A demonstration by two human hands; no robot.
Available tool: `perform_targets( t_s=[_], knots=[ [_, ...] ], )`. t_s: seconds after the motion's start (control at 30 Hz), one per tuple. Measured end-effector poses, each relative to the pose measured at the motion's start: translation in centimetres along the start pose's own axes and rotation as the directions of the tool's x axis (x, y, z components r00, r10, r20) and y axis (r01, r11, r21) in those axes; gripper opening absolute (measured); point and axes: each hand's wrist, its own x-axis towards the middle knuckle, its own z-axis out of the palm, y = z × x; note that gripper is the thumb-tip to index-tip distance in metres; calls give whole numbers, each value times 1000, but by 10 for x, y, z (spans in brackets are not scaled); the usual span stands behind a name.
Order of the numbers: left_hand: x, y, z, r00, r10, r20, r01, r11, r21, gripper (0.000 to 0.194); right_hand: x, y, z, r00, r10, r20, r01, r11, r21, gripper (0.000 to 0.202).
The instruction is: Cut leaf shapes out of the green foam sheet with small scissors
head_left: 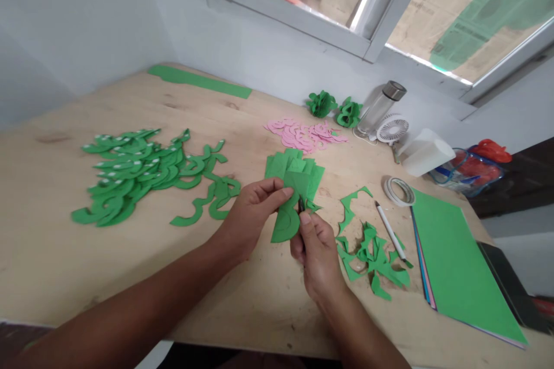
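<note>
left hand pinches the green paper piece at its upper left edge, center of frame, thumb on top and fingers closed on it. grip at the side probably keeps the piece steady and leaves the drawn curve in the open. right hand is just below and right, fingers clenched round a dark cutting tool, likely scissors, mostly hidden by the hand. tip is at the right edge of the paper; can't tell if the blades are apart. the two hands face each other, likely so one can turn the paper against the tool.

green strips lie fanned out right behind the held piece on the table, probably for easy reach. green scraps sit right of the right hand, lower right of frame, seemingly kept off the curved green shapes at left, which overlap in a loose pile, maybe to save room. pink shapes are grouped on their own at upper center, likely sorted by color. white pen lies beside the scraps, tape roll above it, green sheet on other colored sheets at the right, all seemingly out of the hands' way.
</note>
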Motion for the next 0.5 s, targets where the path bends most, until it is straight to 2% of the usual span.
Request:
perform_targets(
  t_s=[0.5],
  knots=[
    [0, 0, 0, 1000, -7, -25, 7, 1000, 4, 29, -1, 0, 0, 1000, -9, -4, 9, 1000, -21, 60]
  ],
)
